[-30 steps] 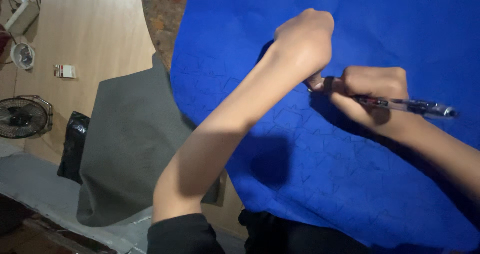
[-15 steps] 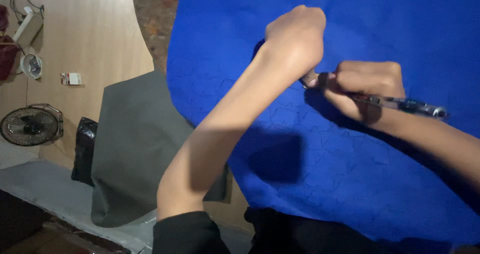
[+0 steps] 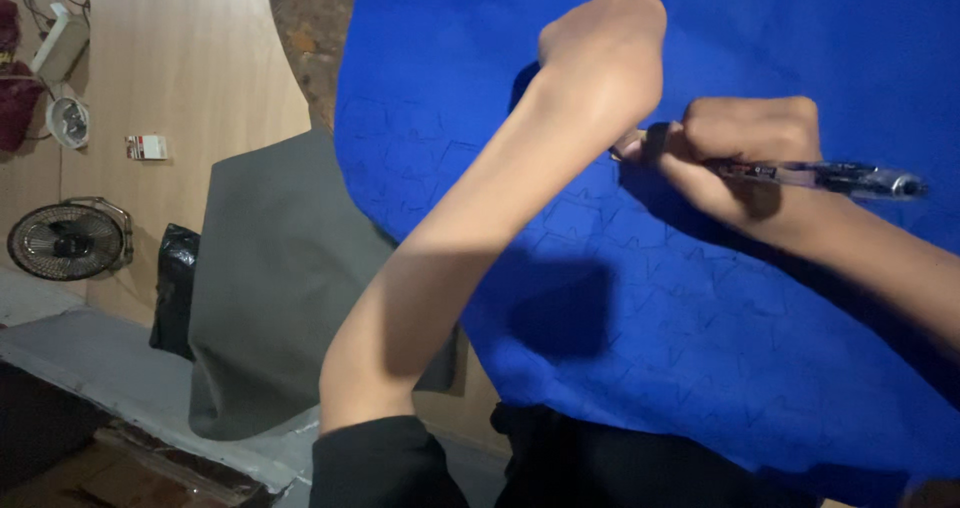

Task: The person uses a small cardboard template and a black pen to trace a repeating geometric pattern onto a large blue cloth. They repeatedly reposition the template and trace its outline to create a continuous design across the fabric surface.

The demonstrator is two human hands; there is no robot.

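The right hand [image 3: 745,153] grips a pen [image 3: 820,176], tip on the blue cloth [image 3: 620,348] spread near. The left hand [image 3: 600,53], fisted, pins it; lines come clean with taut cloth.

Inventory by count:
- Blue fabric sheet [image 3: 700,298]: one, marked with faint drawn outlines.
- Grey fabric piece [image 3: 285,288]: one.
- Pen [image 3: 820,176]: one, clear-barrelled.
- Hands: two, left hand [image 3: 605,53] and right hand [image 3: 745,148].
- Fans: two, a dark fan [image 3: 68,240] and a small white fan [image 3: 68,123].
- Black bag [image 3: 175,288]: one.
- Small box [image 3: 147,147]: one.
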